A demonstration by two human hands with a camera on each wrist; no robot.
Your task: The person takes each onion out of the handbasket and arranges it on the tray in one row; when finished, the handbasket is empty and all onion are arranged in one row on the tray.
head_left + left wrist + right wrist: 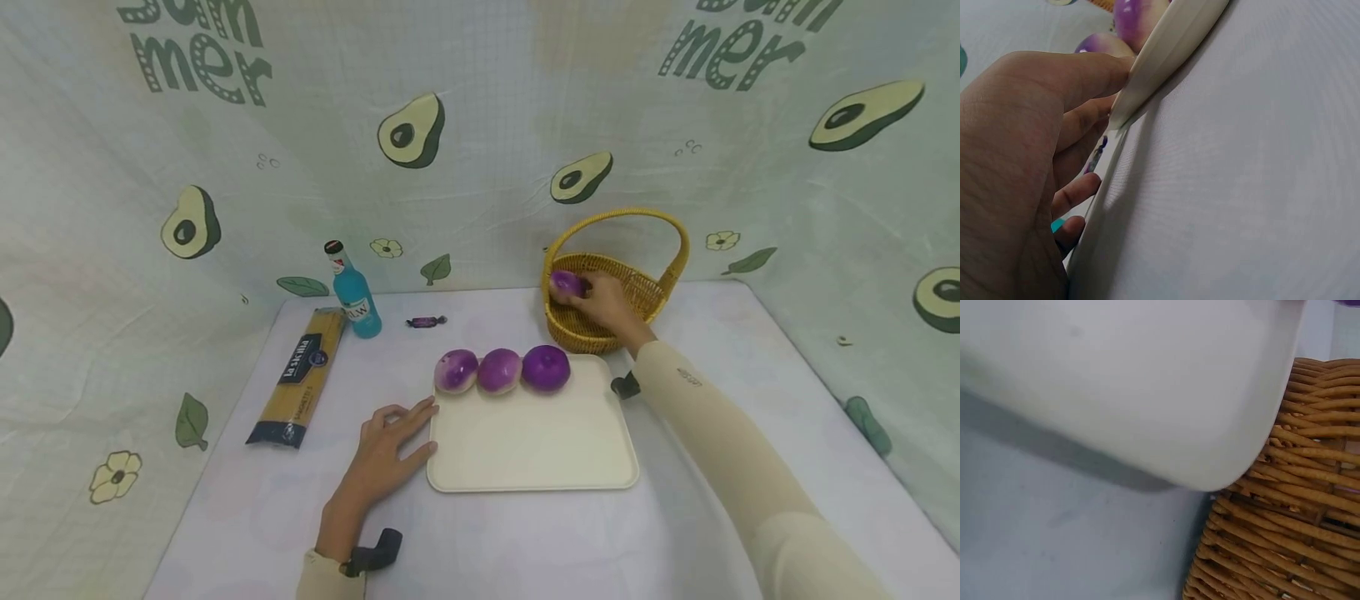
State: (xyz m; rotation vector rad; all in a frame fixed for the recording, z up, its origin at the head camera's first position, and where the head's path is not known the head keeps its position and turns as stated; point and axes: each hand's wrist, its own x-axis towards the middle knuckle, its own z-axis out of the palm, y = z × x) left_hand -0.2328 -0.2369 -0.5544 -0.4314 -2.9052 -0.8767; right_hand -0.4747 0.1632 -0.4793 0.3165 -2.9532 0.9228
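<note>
The left hand [386,450] lies nearest, flat on the white tablecloth [247,508], fingers relaxed against the cream tray [532,446]; its wrist view alone shows a fingertip [1110,69] touching the tray's rim; the head view shows the right hand [603,304] gripping a purple turnip [566,284] inside the wicker basket [637,292]; three turnips [500,370] line the tray's far edge; avocado-print cloth [480,150] walls the scene; the right arm stretches forward.

A yellow spaghetti packet with a dark label [298,379] lies at centre left. Above it stands a turquoise glass bottle [353,294]; a small dark wrapped candy [427,321] lies just right.
</note>
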